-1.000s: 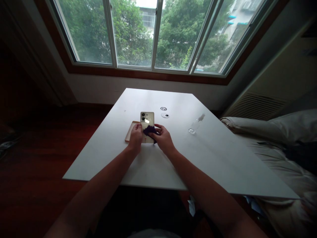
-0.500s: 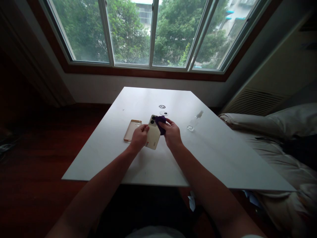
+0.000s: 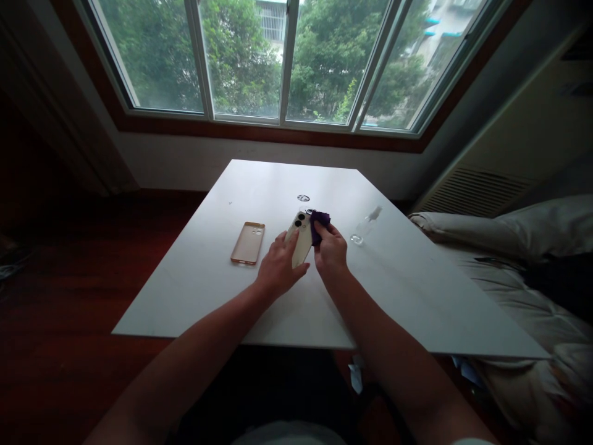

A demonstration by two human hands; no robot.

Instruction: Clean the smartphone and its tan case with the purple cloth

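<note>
A pale gold smartphone [image 3: 303, 242] lies tilted between my hands, its back with the dark round camera lenses facing up. My left hand [image 3: 278, 262] reaches across the phone's lower part and grips it, the thumb at the near right side and the fingers over the left edge and back. In my right hand [image 3: 332, 248] a dark purple cloth [image 3: 320, 224] is bunched, pressed against the phone's upper right edge. My right fingertips are partly hidden by the cloth. Left of the phone, a clear gold-rimmed phone case [image 3: 249, 244] lies on the white table [image 3: 194, 296].
A clear spray bottle [image 3: 365, 225] lies on its side at the right of the table. Beyond the phone is a small round dark-patterned item [image 3: 303, 198], with another behind the phone's top. A beige padded seat [image 3: 486, 278] borders the table's right side.
The phone has turned clockwise and shifted right. My left hand has moved from its left edge to across its back. The cloth has left the camera area for the phone's right edge.
</note>
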